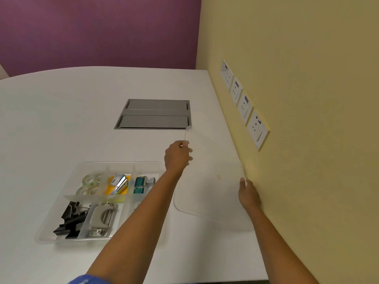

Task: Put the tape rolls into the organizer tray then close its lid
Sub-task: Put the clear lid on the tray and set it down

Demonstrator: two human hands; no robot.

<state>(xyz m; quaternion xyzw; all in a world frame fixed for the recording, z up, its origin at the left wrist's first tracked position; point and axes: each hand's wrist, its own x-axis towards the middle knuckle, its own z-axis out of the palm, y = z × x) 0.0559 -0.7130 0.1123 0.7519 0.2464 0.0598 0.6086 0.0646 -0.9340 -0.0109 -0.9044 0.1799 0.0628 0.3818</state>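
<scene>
A clear organizer tray (61, 220) sits uncovered on the white table at the lower left. Several tape rolls (90, 184) lie in its far left compartment. To the tray's right, the clear lid (209, 185) is tilted up off the table, leaning toward the yellow wall. My left hand (178, 156) pinches the lid's far left edge. My right hand (248, 194) grips the lid's right edge, close against the wall. The lid is so transparent that only its rim shows clearly.
The tray also holds black binder clips (70, 220), a hole punch (102, 218), a stapler (120, 184) on yellow notes, and staple boxes (140, 184). A grey cable hatch (154, 114) is set in the table beyond. Wall sockets (245, 104) line the yellow wall.
</scene>
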